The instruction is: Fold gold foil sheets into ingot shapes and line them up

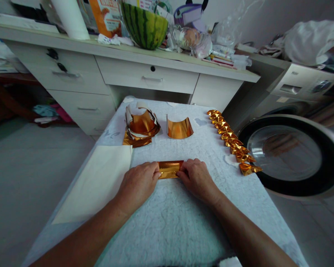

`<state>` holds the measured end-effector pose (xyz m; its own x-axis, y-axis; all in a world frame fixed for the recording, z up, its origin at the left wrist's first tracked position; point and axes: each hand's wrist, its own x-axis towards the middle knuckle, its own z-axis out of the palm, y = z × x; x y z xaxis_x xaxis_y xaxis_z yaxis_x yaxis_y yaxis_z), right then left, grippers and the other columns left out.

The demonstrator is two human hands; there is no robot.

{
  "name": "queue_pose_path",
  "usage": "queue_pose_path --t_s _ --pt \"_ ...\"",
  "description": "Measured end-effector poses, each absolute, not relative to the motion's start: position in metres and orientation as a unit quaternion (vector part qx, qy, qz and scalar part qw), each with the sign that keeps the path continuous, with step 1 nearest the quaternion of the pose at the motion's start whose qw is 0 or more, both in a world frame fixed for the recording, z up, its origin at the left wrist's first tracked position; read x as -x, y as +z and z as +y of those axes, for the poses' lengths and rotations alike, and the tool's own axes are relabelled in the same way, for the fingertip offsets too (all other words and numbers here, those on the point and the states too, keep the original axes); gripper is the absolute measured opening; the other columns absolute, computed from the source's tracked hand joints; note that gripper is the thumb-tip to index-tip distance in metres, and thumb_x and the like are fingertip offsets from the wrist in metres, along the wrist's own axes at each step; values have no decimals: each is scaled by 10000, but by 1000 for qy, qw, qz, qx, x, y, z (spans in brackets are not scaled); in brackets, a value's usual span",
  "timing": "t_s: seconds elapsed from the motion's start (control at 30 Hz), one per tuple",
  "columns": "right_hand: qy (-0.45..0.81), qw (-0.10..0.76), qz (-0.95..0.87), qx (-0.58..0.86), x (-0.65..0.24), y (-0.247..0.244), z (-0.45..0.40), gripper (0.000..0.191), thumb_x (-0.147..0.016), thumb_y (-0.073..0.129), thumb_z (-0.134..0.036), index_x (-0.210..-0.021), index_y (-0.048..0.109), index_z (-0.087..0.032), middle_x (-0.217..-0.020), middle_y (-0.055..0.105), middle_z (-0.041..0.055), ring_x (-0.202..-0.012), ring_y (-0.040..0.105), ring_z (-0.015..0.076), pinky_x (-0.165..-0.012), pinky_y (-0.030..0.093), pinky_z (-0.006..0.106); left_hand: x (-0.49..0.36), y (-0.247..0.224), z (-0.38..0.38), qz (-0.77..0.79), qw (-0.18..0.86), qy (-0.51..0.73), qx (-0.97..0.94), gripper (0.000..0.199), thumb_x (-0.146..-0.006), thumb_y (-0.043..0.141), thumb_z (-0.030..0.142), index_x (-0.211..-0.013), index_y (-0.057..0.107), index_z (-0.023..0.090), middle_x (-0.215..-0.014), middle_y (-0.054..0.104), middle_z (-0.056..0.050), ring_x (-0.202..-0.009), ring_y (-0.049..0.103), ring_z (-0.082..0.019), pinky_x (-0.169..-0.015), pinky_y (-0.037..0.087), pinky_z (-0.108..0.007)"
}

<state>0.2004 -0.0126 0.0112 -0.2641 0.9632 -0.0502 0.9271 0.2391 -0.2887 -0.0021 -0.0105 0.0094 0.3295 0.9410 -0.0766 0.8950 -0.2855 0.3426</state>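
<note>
A strip of gold foil paper lies stretched level between my hands, just above or on the cloth-covered table. My left hand pinches its left end with thumb and fingers. At the right end, my right hand grips it the same way. Beyond them stands a single curved gold sheet. To its left sits a stack of curled gold sheets with pale undersides. Folded gold foil pieces form a row along the table's right side.
A large cream paper sheet lies on the table's left side. Behind is a white desk with drawers, bearing a cut watermelon and clutter. At right, a washing machine's round door hangs open beside the table edge.
</note>
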Motion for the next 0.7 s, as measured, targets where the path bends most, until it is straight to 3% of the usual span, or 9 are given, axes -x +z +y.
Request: queue_pose_path --t_s 0.7 --pt "152 100 -762 621 -198 10 -14 117 -880 602 -259 -783 611 -194 -815 645 18 -805 515 178 -702 258 288 2 9 -12 582 181 87 -788 70 -913 501 225 -844 508 228 -843 659 4 -765 618 -179 -648 345 -287"
